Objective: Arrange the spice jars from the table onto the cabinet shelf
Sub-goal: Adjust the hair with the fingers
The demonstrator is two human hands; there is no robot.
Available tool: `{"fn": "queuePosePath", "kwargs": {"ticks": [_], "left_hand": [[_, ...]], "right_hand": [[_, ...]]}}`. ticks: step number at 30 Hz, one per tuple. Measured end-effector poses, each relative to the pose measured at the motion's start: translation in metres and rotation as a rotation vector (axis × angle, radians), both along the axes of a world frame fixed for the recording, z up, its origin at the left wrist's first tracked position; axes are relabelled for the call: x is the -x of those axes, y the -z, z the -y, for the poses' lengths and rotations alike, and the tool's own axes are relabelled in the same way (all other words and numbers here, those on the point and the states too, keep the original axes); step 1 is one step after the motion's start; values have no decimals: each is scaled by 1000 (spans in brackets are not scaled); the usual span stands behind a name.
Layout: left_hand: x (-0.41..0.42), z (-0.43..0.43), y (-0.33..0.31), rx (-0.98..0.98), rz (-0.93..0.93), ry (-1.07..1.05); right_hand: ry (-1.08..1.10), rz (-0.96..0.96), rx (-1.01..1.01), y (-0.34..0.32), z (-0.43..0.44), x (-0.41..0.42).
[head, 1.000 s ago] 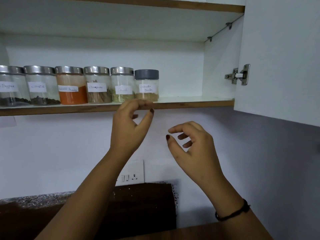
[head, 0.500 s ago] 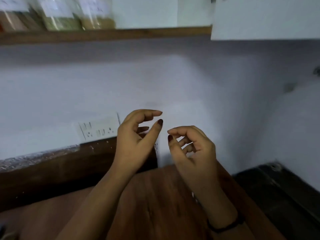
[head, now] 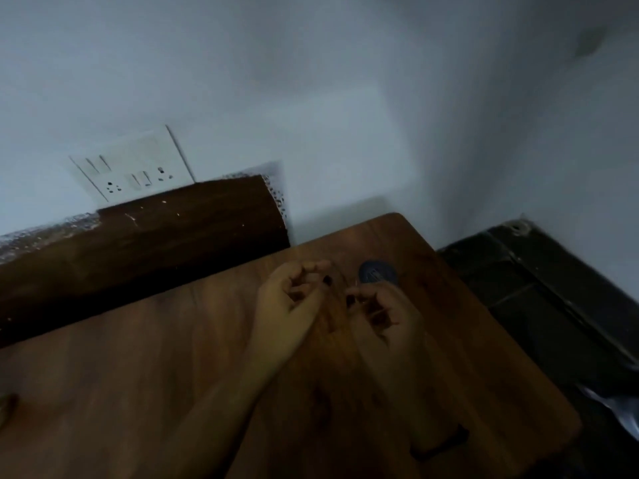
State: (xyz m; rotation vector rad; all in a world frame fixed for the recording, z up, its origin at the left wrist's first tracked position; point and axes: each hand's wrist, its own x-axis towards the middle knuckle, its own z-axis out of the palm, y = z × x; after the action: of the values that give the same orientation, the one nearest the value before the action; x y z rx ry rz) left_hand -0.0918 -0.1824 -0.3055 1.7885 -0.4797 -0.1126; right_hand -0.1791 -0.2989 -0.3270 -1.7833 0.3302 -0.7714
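The picture is blurred and dim. A spice jar with a dark grey lid [head: 377, 271] stands on the wooden table [head: 138, 375] near its far right corner. My right hand [head: 387, 316] hovers just in front of the jar with loosely curled fingers and hides the jar's lower part; whether it touches the jar I cannot tell. My left hand [head: 290, 305] hangs a little to the left of the jar, fingers also loosely curled, holding nothing. The cabinet shelf and the other jars are out of view.
A dark wooden board [head: 155, 236] leans along the wall behind the table, under a white socket plate [head: 135, 167]. A dark counter [head: 553, 305] lies lower on the right, with something silvery [head: 615, 409] at the frame's edge.
The view has swung down from the shelf to the table. Both hands have dropped from shelf height to just above the tabletop, near the grey-lidded jar.
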Motion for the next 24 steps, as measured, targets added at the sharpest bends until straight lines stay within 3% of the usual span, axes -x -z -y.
{"fn": "queuePosePath", "kwargs": {"ticks": [13, 18, 24], "left_hand": [[-10, 34, 84, -174, -210, 73], [-23, 54, 111, -290, -205, 128], [-34, 92, 125, -355, -139, 144]], "right_hand": [[87, -298, -16, 61, 56, -5], [70, -448, -116, 81, 77, -25], [21, -520, -1, 107, 95, -54]]}}
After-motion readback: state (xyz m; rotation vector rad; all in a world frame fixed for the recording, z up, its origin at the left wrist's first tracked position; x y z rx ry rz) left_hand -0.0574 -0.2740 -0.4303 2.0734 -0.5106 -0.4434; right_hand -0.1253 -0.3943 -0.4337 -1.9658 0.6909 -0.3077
